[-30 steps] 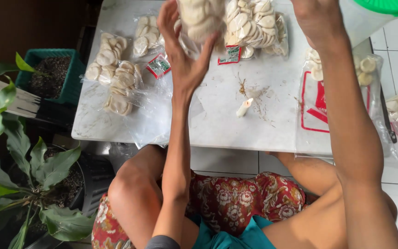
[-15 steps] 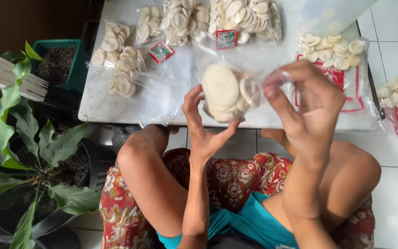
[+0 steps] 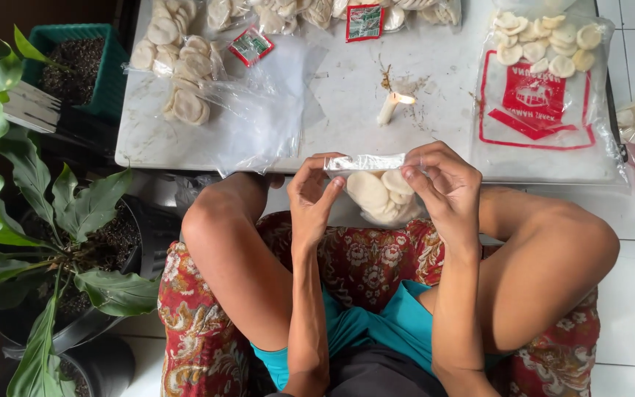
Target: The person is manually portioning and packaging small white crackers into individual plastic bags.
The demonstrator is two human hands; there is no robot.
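Holding 1 cracker bag [image 3: 382, 197] | 2 hands: left hand [image 3: 316, 192], right hand [image 3: 444, 184] | 1 candle [image 3: 389, 107]

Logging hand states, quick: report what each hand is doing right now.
Left hand: closed, pinching the left end of the folded top of the clear bag of crackers.
Right hand: closed, pinching the bag's right end.

lit candle stub [image 3: 389, 107], potted plant [image 3: 45, 220], teal soil tray [image 3: 75, 66]
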